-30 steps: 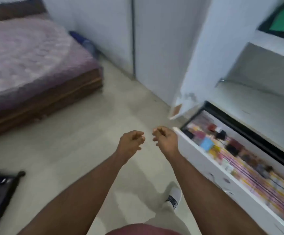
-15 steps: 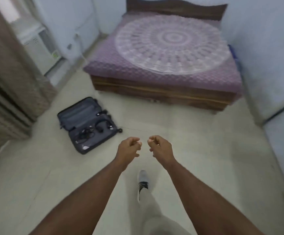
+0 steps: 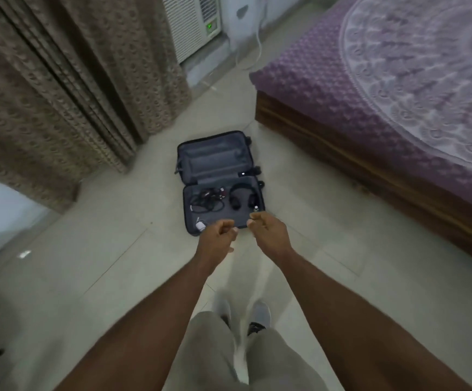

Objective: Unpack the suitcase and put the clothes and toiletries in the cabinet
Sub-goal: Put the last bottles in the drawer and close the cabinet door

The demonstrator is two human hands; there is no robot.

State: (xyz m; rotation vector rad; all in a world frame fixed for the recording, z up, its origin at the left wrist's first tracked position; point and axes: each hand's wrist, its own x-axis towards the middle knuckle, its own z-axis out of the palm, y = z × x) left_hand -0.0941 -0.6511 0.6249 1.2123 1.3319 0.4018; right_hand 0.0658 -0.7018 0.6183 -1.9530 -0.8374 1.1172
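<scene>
Pale floor tiles (image 3: 102, 277) stretch ahead of you to the suitcase (image 3: 219, 182), which lies open flat on the floor between the brown curtain (image 3: 60, 80) on one side and the bed (image 3: 384, 108) with its purple cover on the other. Your left hand (image 3: 219, 235) and right hand (image 3: 268, 230) hang out in front of you, close together, fingers loosely curled and holding nothing; from this angle they overlap the near edge of the case, though they look to be above it rather than touching it.

Judging by what lies inside, most of the unpacking seems done: the far half of the case is bare lining, and no clothes show anywhere in it. The near half holds a pair of black headphones (image 3: 241, 197), a tangle of dark cables (image 3: 208, 200), a small white item (image 3: 201, 225) near the left corner that may be a charger, and a tiny light object just beside the headphones, too small to identify. Whether any of these is a toiletry you cannot tell.

The cabinet is out of view. Nothing blocks your path to the case; the wooden bed frame (image 3: 356, 153) runs near its right side, and a white air conditioner (image 3: 192, 24) sits well beyond.
</scene>
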